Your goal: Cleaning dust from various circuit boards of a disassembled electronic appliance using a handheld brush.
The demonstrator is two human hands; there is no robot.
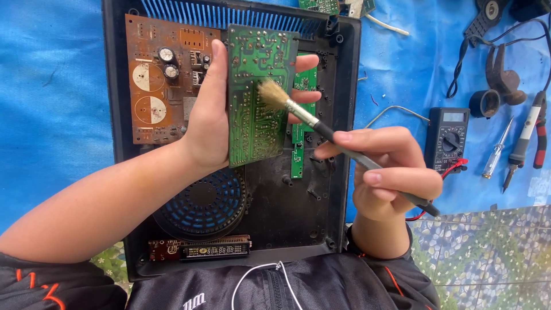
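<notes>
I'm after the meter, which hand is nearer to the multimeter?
Right. The right hand holding the brush sits just beside the multimeter; the left hand is far across.

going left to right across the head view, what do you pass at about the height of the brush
brown circuit board → left hand → green circuit board → brush → right hand → multimeter → screwdriver → pliers

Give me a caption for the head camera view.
Left hand holds a green circuit board while right hand brushes it with a small brush.
</notes>
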